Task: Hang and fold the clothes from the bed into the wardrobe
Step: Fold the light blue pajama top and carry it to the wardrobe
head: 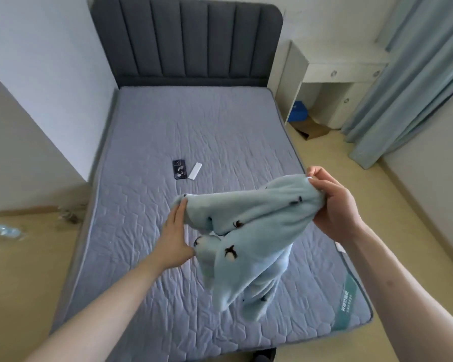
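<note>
both hands are up over the foot half of the bed [147,142], and between them hangs a pale blue fleecy garment [249,231] dotted with small dark motifs. the right hand [332,205] has it bunched at the top, fingers curled round a gathered edge, thumb and fingertips pinching the fabric tight up near the knuckles. the left hand [174,232] sits at the other end, fingers straight and laid flat along the cloth's side, thumb tucked against a lower fold; from this angle it is hard to say whether the thumb actually pinches or just presses. the garment stretches between the two hands on a slant, higher on the right, and the rest of it droops down in a long loose fold, its lowest part seeming to reach the quilted grey mattress near the foot edge, though contact is not clear. further up the mattress lie a dark phone [179,169] and a slim white remote [195,171], just beside each other, well apart from the garment. a padded grey headboard [187,40] stands at the far end. to the right of it, a white desk [332,71] with something blue beneath it, and pale blue curtains [413,74] hanging down to the yellowish floor [403,231].
</note>
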Demonstrator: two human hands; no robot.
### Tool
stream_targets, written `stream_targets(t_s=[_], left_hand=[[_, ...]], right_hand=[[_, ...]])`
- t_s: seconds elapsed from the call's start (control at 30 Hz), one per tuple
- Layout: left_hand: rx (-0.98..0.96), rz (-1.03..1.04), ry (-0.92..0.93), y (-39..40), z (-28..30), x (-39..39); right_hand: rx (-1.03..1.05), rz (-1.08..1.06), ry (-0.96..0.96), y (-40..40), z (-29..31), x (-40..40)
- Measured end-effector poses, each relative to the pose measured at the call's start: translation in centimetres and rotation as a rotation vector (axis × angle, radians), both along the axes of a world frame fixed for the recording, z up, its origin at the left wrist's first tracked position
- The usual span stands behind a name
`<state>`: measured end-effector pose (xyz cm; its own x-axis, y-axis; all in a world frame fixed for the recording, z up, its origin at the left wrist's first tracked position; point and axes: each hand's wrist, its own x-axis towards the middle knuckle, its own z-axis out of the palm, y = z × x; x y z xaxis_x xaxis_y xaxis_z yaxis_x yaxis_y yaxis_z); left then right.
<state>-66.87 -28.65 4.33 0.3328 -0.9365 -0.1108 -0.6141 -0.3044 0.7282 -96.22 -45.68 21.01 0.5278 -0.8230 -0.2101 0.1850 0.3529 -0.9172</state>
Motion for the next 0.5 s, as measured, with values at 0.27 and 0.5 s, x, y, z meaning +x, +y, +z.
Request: stream_targets(t_s=[0.27, 0.5], left_hand=[[-0.013, 0.150, 0.193, 1.7, 6.4, 8.8], [-0.205, 0.200, 0.116, 2.4, 17.3, 11.0]], right_hand=[[-0.038, 0.067, 0.140, 0.9, 2.8, 6.0], [-0.687, -0.065, 1.038, -0.3, -0.1, 6.7]])
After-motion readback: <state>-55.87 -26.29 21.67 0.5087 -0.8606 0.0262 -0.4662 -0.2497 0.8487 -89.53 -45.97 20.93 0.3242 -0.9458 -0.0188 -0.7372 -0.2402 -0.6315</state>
